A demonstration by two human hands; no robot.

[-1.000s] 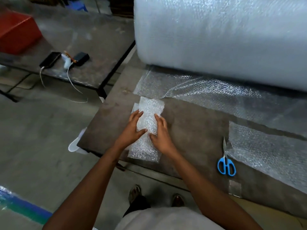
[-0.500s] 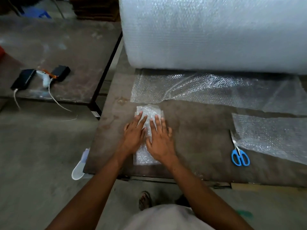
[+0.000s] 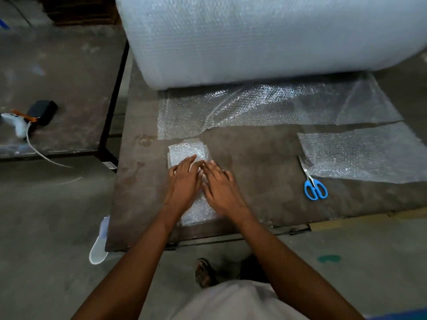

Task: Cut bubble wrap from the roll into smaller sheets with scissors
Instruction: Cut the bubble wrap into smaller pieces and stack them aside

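A huge roll of bubble wrap [image 3: 265,35] lies across the back of the brown table [image 3: 254,153], with its loose end [image 3: 265,107] spread flat in front of it. A small stack of cut sheets [image 3: 188,152] lies near the table's left front. My left hand [image 3: 184,185] and my right hand [image 3: 220,188] rest flat on this stack, side by side, fingers spread, gripping nothing. Blue-handled scissors [image 3: 313,183] lie shut on the table to the right, at the edge of a larger cut sheet [image 3: 369,153].
A second table [image 3: 64,72] stands to the left across a narrow gap, with a black box [image 3: 42,110] and a white device with a cable [image 3: 17,123] on it. A white scoop-like object [image 3: 99,245] lies on the floor by the table's left front corner. My feet [image 3: 204,271] are below the front edge.
Both hands slid from the stack's sides onto its top and pressed it flat. The view swung to the right and closer; the red box left the frame.
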